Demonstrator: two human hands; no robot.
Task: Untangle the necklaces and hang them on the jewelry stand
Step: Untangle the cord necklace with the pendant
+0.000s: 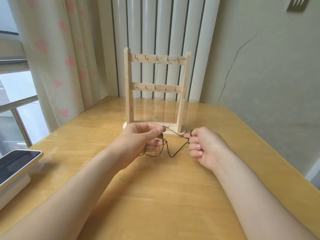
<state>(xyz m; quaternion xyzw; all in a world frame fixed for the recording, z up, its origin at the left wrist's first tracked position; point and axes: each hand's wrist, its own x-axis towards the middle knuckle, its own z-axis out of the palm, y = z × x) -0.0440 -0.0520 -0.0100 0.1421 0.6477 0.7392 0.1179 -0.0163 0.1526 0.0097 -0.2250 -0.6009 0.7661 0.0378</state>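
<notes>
A person works a tangled dark cord necklace (170,155) above a wooden table (173,196), directly in front of the wooden jewelry stand (128,84). The left hand (143,141) pinches the cord between thumb and forefinger, with a snarl of loops, one strand greenish, hanging under its curled fingers. The right hand (204,146), fingers curled in, holds the other end, which is looped at the index finger. One strand runs taut between the hands while another sags towards the tabletop.

Two silver necklaces already hang from the top row of hooks: a twisted chain (154,87) and a fine chain (176,80), whose low end dangles just beside the left fingertips.

The likely risk is that pulling the hands further apart cinches the snarl tighter rather than freeing it. With the work so close to the stand, the cord could also catch the fine chain and drag it off its hooks or rock the stand.
</notes>
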